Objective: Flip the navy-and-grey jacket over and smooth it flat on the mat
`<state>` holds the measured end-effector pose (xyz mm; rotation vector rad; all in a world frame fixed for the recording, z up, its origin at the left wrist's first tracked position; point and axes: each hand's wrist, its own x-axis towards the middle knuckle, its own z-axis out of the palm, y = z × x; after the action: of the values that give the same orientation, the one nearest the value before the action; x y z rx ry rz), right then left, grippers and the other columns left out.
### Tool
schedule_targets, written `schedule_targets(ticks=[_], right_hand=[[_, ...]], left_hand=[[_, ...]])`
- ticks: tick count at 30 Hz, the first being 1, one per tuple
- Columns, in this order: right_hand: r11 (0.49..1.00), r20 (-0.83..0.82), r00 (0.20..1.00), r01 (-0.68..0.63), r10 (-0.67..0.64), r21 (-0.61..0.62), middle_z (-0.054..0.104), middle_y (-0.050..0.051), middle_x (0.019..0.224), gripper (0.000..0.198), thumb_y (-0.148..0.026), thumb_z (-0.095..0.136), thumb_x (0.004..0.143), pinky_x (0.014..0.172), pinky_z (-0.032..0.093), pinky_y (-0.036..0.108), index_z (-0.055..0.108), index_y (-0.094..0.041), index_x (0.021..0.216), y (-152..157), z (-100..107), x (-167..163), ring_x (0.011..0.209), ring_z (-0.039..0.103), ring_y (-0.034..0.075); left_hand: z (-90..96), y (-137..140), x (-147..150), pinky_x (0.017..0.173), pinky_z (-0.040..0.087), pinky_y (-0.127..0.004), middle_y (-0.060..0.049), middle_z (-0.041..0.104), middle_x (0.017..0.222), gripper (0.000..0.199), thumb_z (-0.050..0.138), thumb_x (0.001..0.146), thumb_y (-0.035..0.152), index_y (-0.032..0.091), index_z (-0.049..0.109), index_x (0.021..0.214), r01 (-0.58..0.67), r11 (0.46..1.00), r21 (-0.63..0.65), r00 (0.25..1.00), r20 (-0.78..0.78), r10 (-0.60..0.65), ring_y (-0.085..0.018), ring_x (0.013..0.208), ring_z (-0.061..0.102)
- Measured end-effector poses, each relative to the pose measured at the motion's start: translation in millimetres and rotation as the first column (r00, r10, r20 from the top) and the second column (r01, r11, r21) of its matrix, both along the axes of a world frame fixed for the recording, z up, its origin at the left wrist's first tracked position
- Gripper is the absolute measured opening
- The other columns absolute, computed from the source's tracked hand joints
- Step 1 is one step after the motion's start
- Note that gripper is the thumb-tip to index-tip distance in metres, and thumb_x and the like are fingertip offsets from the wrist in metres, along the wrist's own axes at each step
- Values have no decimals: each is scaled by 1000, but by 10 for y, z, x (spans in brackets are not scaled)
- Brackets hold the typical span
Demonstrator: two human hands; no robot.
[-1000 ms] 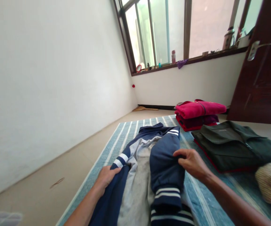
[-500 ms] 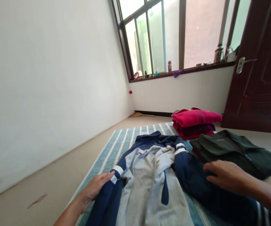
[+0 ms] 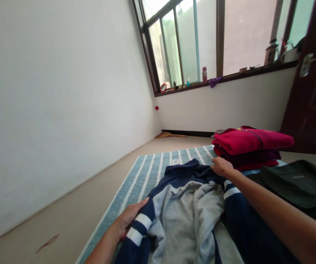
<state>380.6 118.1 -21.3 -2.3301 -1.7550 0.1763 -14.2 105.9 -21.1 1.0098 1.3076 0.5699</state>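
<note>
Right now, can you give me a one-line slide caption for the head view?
Left hand and right hand spread a navy and grey jacket on a striped mat.

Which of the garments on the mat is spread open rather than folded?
The navy and grey jacket under both hands: it lies open, grey lining up. The red clothes and dark green garment are folded.

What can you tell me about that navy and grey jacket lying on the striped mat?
The navy blue jacket with grey lining lies opened flat on the teal striped mat, collar pointing toward the window. Its soft, fleecy-looking grey inside faces up, rumpled. White bands cross both navy shoulders or sleeves. The left hand grips its left edge by the white stripes; the right hand presses near the collar on the right side.
</note>
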Motion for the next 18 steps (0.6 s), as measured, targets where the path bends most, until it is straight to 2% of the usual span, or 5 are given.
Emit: schedule_targets(ticks=[4, 8, 14, 16, 18], right_hand=[[994, -51, 998, 40, -45, -105, 57, 7, 114, 31, -37, 54, 91, 84, 49, 40, 56, -16, 114, 305, -207, 114, 98, 58, 20], [983, -81, 996, 28, -43, -181, 63, 10, 106, 31, -39, 59, 85, 77, 49, 34, 63, -13, 101, 446, -316, 137, 96, 61, 23], [987, -89, 996, -7, -7, -160, 67, 9, 86, 15, -22, 67, 72, 68, 47, 29, 67, -12, 83, 508, -209, 109, 82, 63, 21], [992, -107, 994, -19, 5, -124, 66, 6, 80, 12, -22, 66, 72, 65, 46, 27, 67, -13, 80, 513, -106, 128, 76, 62, 17], [997, -132, 991, -19, 10, -69, 65, 4, 72, 11, -22, 63, 73, 61, 43, 23, 68, -13, 77, 514, 28, 164, 68, 60, 14]], left_hand=[[-66, 53, 77, 74, 56, -37, -10, 72, 73, 32, 71, 71, 41, 12, 65, 83, -18, 981, -193, 977, 207, 58, -26, 70, 69], [-84, 91, 144, 73, 56, -36, -9, 71, 72, 26, 70, 69, 35, 13, 63, 82, -76, 990, -115, 964, 246, 103, -25, 69, 69], [13, 230, 155, 67, 55, -36, -7, 69, 70, 31, 68, 59, 37, 16, 56, 79, -30, 988, 153, 996, -82, 43, -23, 65, 67], [144, 315, 154, 64, 55, -35, -5, 68, 71, 36, 69, 55, 30, 16, 56, 86, 9, 976, 220, 982, -187, 33, -24, 67, 67], [368, 426, 155, 62, 54, -34, -4, 68, 73, 42, 66, 53, 22, 15, 56, 93, 76, 946, 317, 941, -337, 37, -25, 69, 66]])
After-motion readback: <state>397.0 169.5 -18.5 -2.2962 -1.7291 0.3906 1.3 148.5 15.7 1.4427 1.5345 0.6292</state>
